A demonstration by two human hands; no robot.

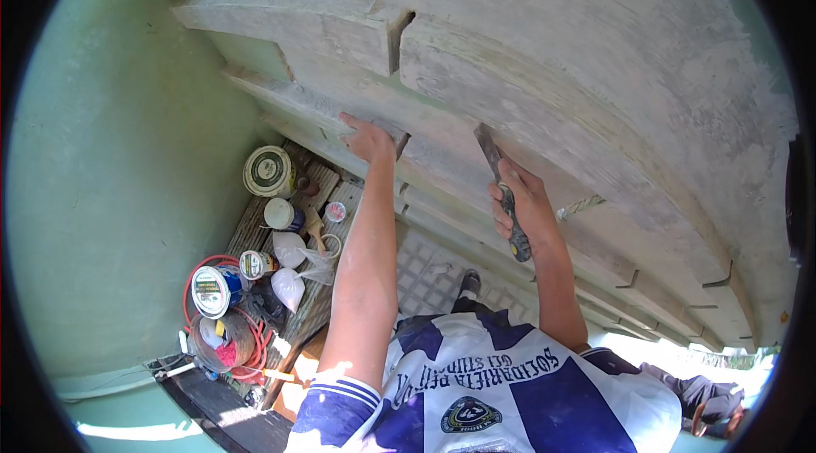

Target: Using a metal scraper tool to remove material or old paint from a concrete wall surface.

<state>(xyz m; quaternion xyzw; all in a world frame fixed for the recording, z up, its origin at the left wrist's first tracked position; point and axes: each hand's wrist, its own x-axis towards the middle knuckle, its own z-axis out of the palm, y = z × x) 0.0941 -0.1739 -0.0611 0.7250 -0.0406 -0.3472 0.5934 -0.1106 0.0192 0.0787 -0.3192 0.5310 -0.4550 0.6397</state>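
Note:
My left hand [370, 139] rests on a lower ledge [299, 96] of a stepped, plastered surface, beside a dark notch [403, 144]. Its thumb and a finger are spread apart, and I see nothing held in it; the other fingers are partly hidden. In my right hand [526, 201] is a putty knife [489, 150] with a dark, worn handle. The blade points up and away, its tip close to the plastered face below the upper ledge [472, 58]. That upper ledge is broken by a narrow slot [400, 38]. Grey-white filler smears cover the surface above [542, 0].
Wooden planks [306, 319] at lower left carry a lidded tub [268, 171], smaller cans [280, 214], a brush [315, 228] and bags of white powder [288, 289]. Beside them are a paint bucket [215, 290] and red hose [258, 351]. A green wall [121, 166] borders the left.

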